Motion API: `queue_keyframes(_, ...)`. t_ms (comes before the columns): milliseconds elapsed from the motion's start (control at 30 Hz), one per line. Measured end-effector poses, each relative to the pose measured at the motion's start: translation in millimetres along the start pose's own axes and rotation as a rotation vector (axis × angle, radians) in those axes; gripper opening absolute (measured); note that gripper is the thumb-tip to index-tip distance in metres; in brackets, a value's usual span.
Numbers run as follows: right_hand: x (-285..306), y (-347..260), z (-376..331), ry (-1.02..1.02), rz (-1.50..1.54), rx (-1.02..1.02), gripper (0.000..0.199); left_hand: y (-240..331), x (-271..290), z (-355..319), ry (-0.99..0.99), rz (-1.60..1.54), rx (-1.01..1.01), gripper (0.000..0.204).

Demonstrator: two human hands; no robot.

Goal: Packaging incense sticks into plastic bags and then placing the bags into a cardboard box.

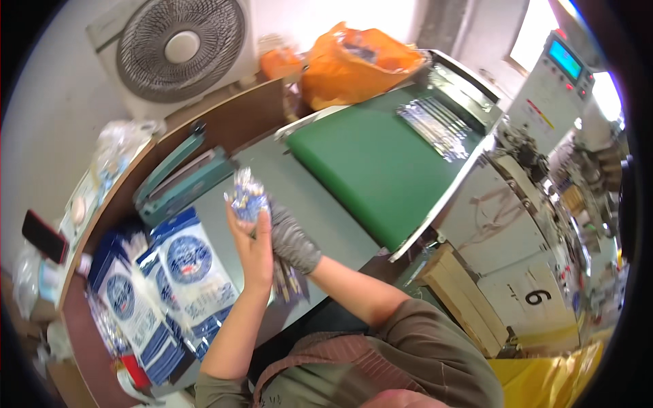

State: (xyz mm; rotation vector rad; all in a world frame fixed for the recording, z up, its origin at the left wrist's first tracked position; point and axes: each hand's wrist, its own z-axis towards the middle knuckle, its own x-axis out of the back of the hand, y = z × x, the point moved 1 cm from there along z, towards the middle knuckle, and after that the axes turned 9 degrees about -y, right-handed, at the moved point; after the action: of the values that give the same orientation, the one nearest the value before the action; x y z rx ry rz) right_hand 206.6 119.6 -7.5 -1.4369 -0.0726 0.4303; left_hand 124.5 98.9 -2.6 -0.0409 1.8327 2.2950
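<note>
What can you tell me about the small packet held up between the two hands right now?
The small packet looks like a crinkly, shiny plastic pouch, clear with blue and white print. It is held upright above the grey tabletop, just left of the green conveyor belt. The bare left hand grips its lower edge from below and the grey-gloved right hand closes in beside it. Its contents cannot be made out.

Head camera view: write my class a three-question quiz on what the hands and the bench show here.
1. True or false: the right hand wears a grey glove.
2. What do both hands hold up? A) small clear packet B) phone C) orange bag
3. What colour is the conveyor belt?

Key: 1 true. 2 A; the bare left hand grips it from below. 3 green.
</note>
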Motion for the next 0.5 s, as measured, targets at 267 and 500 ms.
queue_keyframes(267, 4, -56, -20, -0.245, -0.027, 0.497, 0.098, 33, 25, -12, -0.170, 0.024, -0.408, 0.118)
queue_keyframes(500, -24, -38, -88, -0.130, -0.273, 0.268, 0.095, 9, 38, -93, -0.639, 0.232, 0.258, 0.050)
